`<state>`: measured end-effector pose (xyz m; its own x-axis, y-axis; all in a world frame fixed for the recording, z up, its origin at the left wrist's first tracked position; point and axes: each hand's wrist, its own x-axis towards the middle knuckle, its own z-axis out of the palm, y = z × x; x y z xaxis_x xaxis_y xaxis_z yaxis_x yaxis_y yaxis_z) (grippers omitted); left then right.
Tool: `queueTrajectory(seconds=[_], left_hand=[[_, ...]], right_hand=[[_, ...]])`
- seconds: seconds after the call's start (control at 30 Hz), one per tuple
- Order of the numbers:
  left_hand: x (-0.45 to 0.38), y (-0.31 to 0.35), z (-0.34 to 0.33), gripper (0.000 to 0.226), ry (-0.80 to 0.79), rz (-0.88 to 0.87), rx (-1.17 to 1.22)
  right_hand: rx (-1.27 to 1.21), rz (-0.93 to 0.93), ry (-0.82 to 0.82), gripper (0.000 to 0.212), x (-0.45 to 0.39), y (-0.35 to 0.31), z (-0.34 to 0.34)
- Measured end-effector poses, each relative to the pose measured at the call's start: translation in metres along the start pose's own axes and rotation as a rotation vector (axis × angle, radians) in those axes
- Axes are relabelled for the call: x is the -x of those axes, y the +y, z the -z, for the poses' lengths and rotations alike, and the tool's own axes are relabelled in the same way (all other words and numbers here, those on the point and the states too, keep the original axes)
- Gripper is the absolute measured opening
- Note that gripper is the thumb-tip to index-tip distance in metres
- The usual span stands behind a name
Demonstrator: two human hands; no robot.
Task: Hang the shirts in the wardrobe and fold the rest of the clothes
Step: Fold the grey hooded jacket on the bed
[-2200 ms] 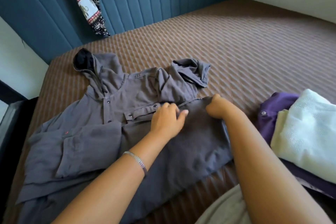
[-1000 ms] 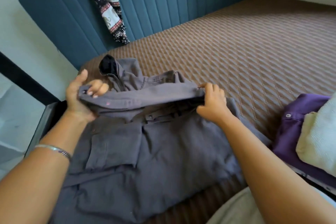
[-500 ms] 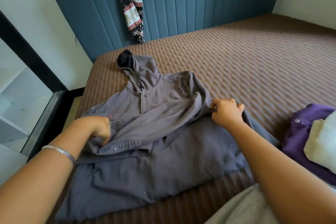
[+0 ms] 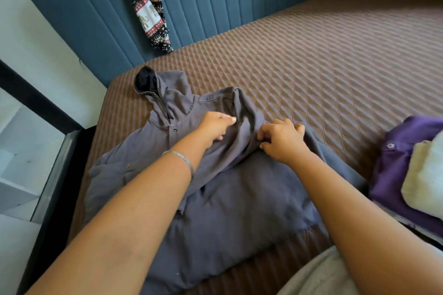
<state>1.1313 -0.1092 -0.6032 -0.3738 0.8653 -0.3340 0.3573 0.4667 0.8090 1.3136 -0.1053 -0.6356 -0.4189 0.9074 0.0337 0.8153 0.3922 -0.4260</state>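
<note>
Head view shows a grey hooded cotton jacket spread flat on the brown quilted bed, near the left edge and close to the person. Its dark-lined hood points toward the blue padded headboard, a snap placket runs down from the neck, and one sleeve is folded across the chest. The cloth is wrinkled around the fold.

The jacket's near hem is partly covered by the forearms, and its right edge runs under the right arm. At the right border a folded purple garment with a cream knitted piece on top is cut off by the frame. An elephant-print patterned cloth hangs over the headboard, its top out of view.

The left hand, a thin silver bracelet on its wrist, lies on the chest of the jacket with fingers reaching right; whether it pinches cloth I cannot tell. The right hand has its fingers curled, pinching the folded sleeve's cloth just beside the left hand.
</note>
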Motion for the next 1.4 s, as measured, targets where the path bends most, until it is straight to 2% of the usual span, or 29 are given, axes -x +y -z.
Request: queueTrajectory(seconds=[0.1, 0.2, 0.27, 0.33, 0.43, 0.47, 0.57, 0.67, 0.7, 0.73, 0.8, 0.83, 0.87, 0.93, 1.0, 1.07, 1.13, 1.23, 1.27, 1.37, 1.4], left_hand=[[-0.021, 0.008, -0.031, 0.025, 0.006, 0.111, 0.102], [-0.035, 0.018, -0.038, 0.038, 0.016, 0.139, -0.144], [-0.042, 0.029, -0.034, 0.024, 0.002, 0.148, -0.223], [-0.050, 0.038, -0.024, 0.011, 0.013, 0.195, -0.041], [-0.061, 0.049, -0.008, 0.019, 0.092, 0.219, 0.191], [-0.065, 0.051, -0.006, 0.016, 0.112, 0.206, 0.229], [-0.073, 0.052, -0.013, 0.029, 0.158, 0.082, 0.272], [-0.079, 0.050, -0.023, 0.019, 0.229, -0.059, 0.178], [-0.079, 0.049, -0.025, 0.025, 0.235, -0.057, 0.117], [-0.079, 0.048, -0.023, 0.041, 0.216, -0.015, 0.018], [-0.078, 0.041, -0.013, 0.086, 0.073, 0.156, -0.186], [-0.076, 0.038, -0.008, 0.098, -0.016, 0.241, -0.262], [-0.069, 0.037, -0.004, 0.100, -0.089, 0.308, -0.329], [-0.066, 0.035, 0.001, 0.093, -0.254, 0.348, -0.356], [-0.069, 0.036, 0.001, 0.082, -0.402, 0.271, -0.305], [-0.071, 0.042, -0.002, 0.056, -0.418, 0.201, -0.132], [-0.072, 0.052, -0.004, 0.025, -0.369, 0.156, 0.056], [-0.072, 0.062, -0.010, 0.019, -0.409, 0.099, 0.234], [-0.073, 0.062, -0.014, 0.020, -0.421, 0.094, 0.268], [-0.077, 0.056, -0.022, 0.026, -0.412, 0.122, 0.334], [-0.079, 0.054, -0.023, 0.027, -0.403, 0.133, 0.352]], right_hand=[[-0.030, 0.035, 0.033, 0.010, -0.004, 0.009, -0.001], [-0.102, 0.088, 0.066, 0.009, -0.009, 0.014, -0.003], [-0.174, 0.150, 0.105, 0.010, -0.013, 0.018, -0.002], [-0.250, 0.216, 0.142, 0.013, -0.014, 0.019, -0.001], [-0.344, 0.225, 0.183, 0.013, -0.015, 0.023, 0.000], [-0.360, 0.220, 0.193, 0.013, -0.015, 0.024, 0.000], [-0.363, 0.205, 0.176, 0.013, -0.017, 0.024, -0.003], [-0.292, 0.120, 0.162, 0.010, -0.018, 0.022, -0.007], [-0.256, 0.075, 0.155, 0.006, -0.018, 0.023, -0.007], [-0.217, 0.023, 0.137, 0.009, -0.019, 0.025, -0.005], [-0.130, -0.129, 0.036, 0.033, -0.019, 0.032, 0.004], [-0.095, -0.210, -0.037, 0.045, -0.019, 0.035, 0.009], [-0.064, -0.269, -0.111, 0.055, -0.020, 0.038, 0.014], [-0.001, -0.330, -0.231, 0.067, -0.019, 0.040, 0.020], [-0.004, -0.354, -0.277, 0.068, -0.019, 0.042, 0.021], [-0.090, -0.342, -0.266, 0.062, -0.020, 0.044, 0.025], [-0.189, -0.258, -0.299, 0.051, -0.021, 0.041, 0.028], [-0.310, -0.116, -0.350, 0.040, -0.020, 0.034, 0.026], [-0.297, -0.094, -0.294, 0.040, -0.021, 0.032, 0.023], [-0.224, -0.020, 0.055, 0.039, -0.025, 0.029, 0.018], [-0.262, 0.000, 0.052, 0.034, -0.026, 0.028, 0.018]])
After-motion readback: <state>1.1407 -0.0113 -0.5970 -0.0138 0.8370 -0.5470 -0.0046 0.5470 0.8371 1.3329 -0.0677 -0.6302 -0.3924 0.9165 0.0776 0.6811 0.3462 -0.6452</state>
